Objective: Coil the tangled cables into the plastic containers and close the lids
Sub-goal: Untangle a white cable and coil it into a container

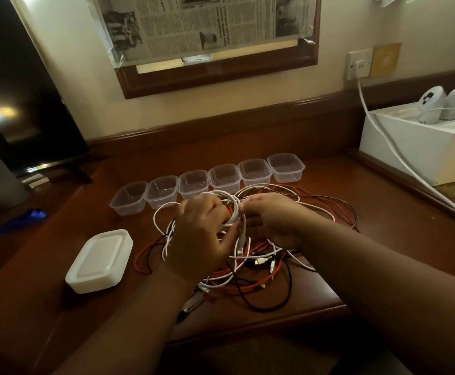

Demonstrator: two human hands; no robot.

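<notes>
A tangle of white, red and black cables (250, 269) lies on the wooden desk (315, 299). My left hand (199, 231) grips a small coil of white cable (231, 209) above the tangle. My right hand (272, 215) pinches the same white cable at the coil's right side. A plug end hangs down between both hands. Several clear plastic containers (193, 182) stand open in a row behind the tangle. A stack of white lids (100, 262) sits to the left.
A dark screen (23, 104) stands at the back left. At the right, a white box (421, 150) holds two white controllers, and a white power cord (383, 136) runs down from a wall socket. A framed mirror covered with newspaper hangs above.
</notes>
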